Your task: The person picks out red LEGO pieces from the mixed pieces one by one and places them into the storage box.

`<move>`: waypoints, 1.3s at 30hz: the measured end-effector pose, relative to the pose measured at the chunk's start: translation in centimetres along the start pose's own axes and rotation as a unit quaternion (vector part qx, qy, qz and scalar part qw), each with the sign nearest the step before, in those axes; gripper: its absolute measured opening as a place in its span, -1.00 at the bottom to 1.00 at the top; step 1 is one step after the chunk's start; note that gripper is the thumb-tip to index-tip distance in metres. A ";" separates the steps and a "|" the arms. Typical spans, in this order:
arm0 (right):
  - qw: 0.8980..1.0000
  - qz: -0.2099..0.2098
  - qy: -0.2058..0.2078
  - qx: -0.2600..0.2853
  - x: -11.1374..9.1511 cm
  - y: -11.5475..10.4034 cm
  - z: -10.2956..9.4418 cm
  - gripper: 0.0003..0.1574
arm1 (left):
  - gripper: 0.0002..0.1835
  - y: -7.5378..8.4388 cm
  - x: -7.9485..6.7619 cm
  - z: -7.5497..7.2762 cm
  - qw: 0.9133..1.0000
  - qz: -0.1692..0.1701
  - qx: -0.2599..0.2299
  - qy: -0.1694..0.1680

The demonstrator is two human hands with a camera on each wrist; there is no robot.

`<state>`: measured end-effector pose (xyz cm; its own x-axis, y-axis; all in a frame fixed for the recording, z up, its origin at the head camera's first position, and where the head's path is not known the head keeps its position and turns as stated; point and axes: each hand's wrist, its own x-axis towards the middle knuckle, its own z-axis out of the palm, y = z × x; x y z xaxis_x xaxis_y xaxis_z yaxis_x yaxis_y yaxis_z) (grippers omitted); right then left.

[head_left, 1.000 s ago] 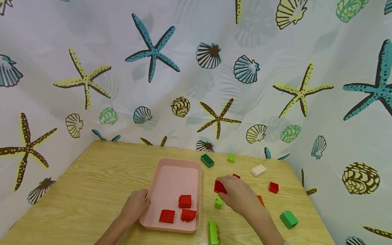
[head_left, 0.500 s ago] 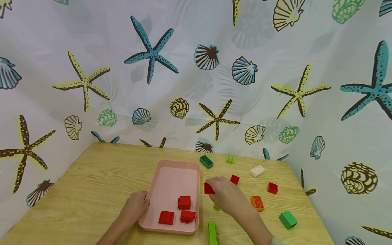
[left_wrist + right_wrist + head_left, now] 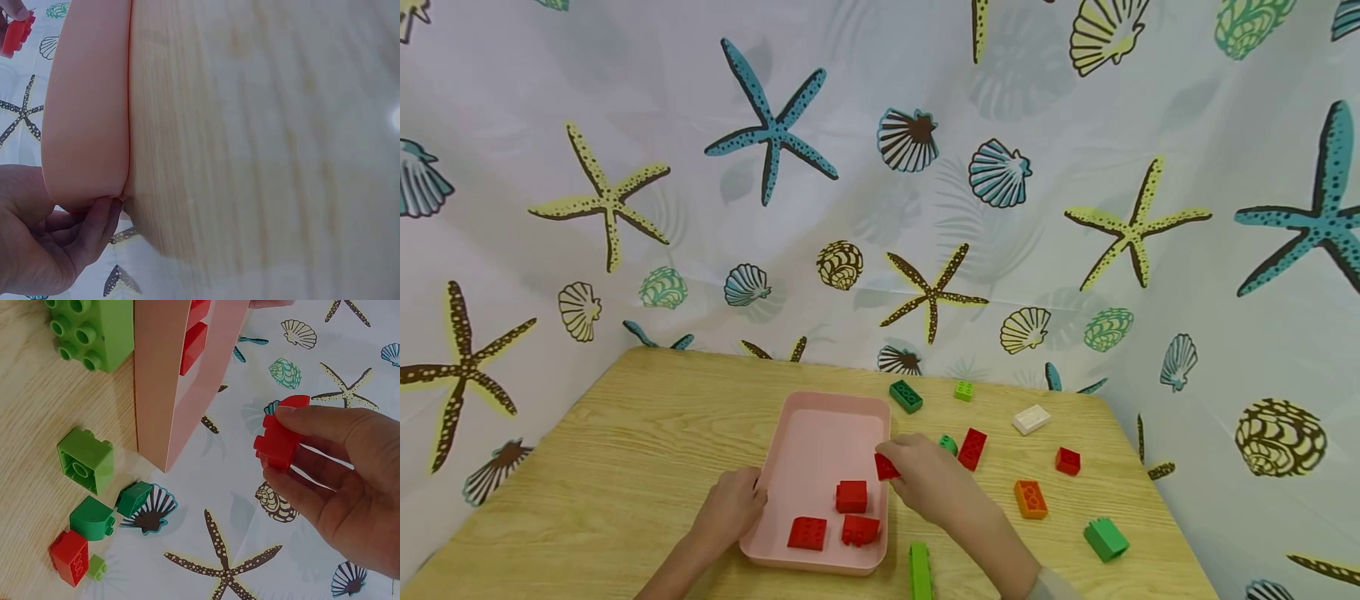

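Observation:
My left hand (image 3: 733, 504) grips the left side of a pink plastic tray (image 3: 831, 437); in the left wrist view its fingers (image 3: 100, 225) curl round the tray's end. Held between the thumb and fingers of my right hand (image 3: 928, 483) is a red toy building brick (image 3: 886, 467), above the tray's right rim. The right wrist view shows this brick's studs and one rounded end. Inside the tray, toward the near side, lie a blocky red brick (image 3: 852, 497), a sloped red brick (image 3: 807, 533) and a rounded red brick (image 3: 860, 530).
Right of the tray lie a long red brick (image 3: 972, 449), an orange brick (image 3: 1031, 498), a small red brick (image 3: 1067, 461), a white brick (image 3: 1031, 419) and several green ones, including a long light green brick (image 3: 920, 571). A patterned curtain (image 3: 850, 208) encloses the wooden table (image 3: 647, 417).
My right hand has moved left with the red brick, from over the table to the tray's right rim, uncovering the long red and orange bricks. The left hand stays on the tray.

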<state>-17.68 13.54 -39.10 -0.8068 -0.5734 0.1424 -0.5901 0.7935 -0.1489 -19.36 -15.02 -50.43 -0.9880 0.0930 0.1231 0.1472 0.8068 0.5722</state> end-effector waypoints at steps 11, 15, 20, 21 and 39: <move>0.999 -0.042 0.020 -0.018 1.4 -0.5 0.5 -0.64 | -0.78 0.0 -0.1 -0.1 1.000 0.005 0.001 0.003; 0.998 -0.051 0.024 -0.019 1.8 -0.5 1.0 -0.65 | -0.77 0.1 -0.1 -0.2 1.000 0.006 -0.001 0.004; 0.999 -0.044 0.004 -0.013 2.2 -0.8 1.4 -0.61 | -0.79 0.2 -0.2 -0.3 1.000 0.006 -0.001 0.006; 0.999 -0.045 0.001 -0.012 2.3 -0.8 1.5 -0.60 | -0.78 0.2 -0.2 -0.3 1.000 0.003 0.000 0.007; 0.998 -0.057 -0.014 -0.025 4.3 -1.8 2.7 -0.63 | -0.78 0.2 -0.2 -0.3 1.000 0.003 0.002 0.005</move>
<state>-20.11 9.08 -40.91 -0.7359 -0.6648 0.1285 -0.6761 0.7319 -0.0852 -19.09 -15.01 -50.09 -0.9867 0.0909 0.1347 0.1520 0.8085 0.5685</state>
